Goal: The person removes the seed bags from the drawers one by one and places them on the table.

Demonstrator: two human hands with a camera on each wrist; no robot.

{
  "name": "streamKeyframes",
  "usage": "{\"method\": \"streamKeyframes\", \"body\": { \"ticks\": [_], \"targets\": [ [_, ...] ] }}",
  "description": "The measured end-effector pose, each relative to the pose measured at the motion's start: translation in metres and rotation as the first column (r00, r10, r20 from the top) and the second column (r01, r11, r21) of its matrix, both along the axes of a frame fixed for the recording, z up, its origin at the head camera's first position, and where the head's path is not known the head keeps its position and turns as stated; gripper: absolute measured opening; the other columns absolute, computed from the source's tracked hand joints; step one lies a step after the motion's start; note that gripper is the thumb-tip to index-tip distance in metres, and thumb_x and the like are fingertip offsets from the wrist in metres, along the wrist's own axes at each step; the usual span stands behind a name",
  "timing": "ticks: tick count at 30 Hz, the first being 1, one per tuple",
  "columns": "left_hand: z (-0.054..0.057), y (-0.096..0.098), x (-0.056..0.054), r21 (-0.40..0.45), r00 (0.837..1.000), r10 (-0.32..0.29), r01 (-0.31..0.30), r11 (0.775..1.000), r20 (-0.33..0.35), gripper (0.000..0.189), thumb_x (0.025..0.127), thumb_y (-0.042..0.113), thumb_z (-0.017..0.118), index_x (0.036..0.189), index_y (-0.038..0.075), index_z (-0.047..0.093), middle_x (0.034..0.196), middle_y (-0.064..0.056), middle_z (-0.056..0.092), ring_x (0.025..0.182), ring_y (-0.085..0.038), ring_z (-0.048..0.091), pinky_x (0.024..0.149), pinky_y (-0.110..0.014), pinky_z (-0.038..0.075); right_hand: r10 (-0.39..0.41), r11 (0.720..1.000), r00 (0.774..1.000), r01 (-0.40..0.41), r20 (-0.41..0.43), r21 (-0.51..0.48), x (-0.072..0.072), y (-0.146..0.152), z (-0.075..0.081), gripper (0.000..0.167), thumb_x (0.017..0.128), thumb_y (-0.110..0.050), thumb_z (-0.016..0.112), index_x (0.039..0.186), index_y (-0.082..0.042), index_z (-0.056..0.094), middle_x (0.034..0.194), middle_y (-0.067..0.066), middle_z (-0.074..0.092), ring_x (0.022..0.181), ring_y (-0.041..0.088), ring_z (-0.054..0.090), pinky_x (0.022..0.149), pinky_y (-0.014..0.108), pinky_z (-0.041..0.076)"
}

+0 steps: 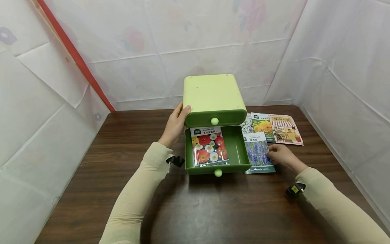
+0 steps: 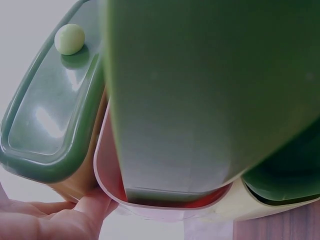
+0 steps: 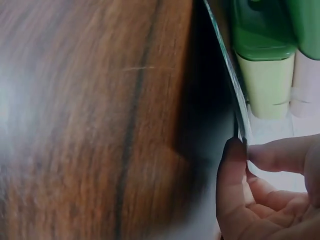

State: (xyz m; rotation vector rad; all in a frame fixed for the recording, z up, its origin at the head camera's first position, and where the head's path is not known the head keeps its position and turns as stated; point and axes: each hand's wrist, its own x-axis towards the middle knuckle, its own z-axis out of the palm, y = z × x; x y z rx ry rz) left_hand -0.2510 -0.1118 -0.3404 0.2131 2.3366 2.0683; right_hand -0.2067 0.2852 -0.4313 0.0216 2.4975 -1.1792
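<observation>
A drawer box [image 1: 213,91] with a pale yellow-green top stands upright, its top green drawer [image 1: 198,119] closed. Below that, a green drawer [image 1: 236,145] is pulled out, holding a seed packet with red and white flowers [image 1: 210,148] on its left side. My left hand [image 1: 174,127] rests against the box's left side, thumb at the upper front corner; the left wrist view shows its fingers [image 2: 92,207] at the box's wall. My right hand [image 1: 283,156] pinches the right edge of a lavender seed packet [image 1: 257,152] beside the drawer. In the right wrist view this packet [image 3: 232,75] appears edge-on, tilted off the table.
Behind the lavender packet lie a yellow-flower seed packet [image 1: 262,127], a packet with a striped-awning shop picture [image 1: 286,129] and a partly hidden white-flower packet [image 1: 247,124]. The dark wooden table [image 1: 128,145] meets white sheeting [image 1: 137,78] at the back and sides.
</observation>
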Motion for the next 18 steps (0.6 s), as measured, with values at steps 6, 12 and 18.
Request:
{"method": "streamKeyframes", "body": {
  "ticks": [6, 12, 18],
  "targets": [
    [0.0009, 0.0006, -0.0008, 0.018, 1.000, -0.003, 0.003, 1.000, 0.012, 0.072, 0.098, 0.054, 0.049, 0.158, 0.026, 0.022, 0.160, -0.003, 0.030, 0.135, -0.025, 0.045, 0.110, -0.049, 0.041, -0.018, 0.999, 1.000, 0.018, -0.005, 0.040, 0.0009, -0.0030, -0.0010, 0.046, 0.097, -0.011, 0.056, 0.130, 0.019, 0.046, 0.124, 0.038, 0.050, 0.096, 0.033, 0.065, 0.073, 0.040, 0.060],
    [0.0016, 0.0005, -0.0008, 0.011, 1.000, -0.002, 0.002, 1.000, 0.009, 0.072, 0.098, 0.054, 0.049, 0.158, 0.026, 0.022, 0.160, -0.002, 0.029, 0.137, -0.024, 0.043, 0.111, -0.048, 0.040, -0.037, 0.998, 0.999, 0.037, -0.015, 0.056, 0.0009, -0.0048, -0.0008, 0.042, 0.095, -0.011, 0.060, 0.124, 0.018, 0.049, 0.112, 0.033, 0.056, 0.083, 0.026, 0.067, 0.069, 0.039, 0.060],
    [0.0006, 0.0002, -0.0006, 0.025, 1.000, 0.002, -0.002, 1.000, 0.022, 0.071, 0.097, 0.054, 0.050, 0.158, 0.026, 0.023, 0.160, -0.003, 0.031, 0.133, -0.025, 0.046, 0.108, -0.049, 0.043, -0.044, 0.996, 0.999, 0.044, -0.005, 0.074, 0.0005, -0.0051, -0.0030, 0.040, 0.095, -0.012, 0.061, 0.121, 0.015, 0.050, 0.108, 0.030, 0.058, 0.080, 0.024, 0.066, 0.068, 0.038, 0.060]
  ]
}}
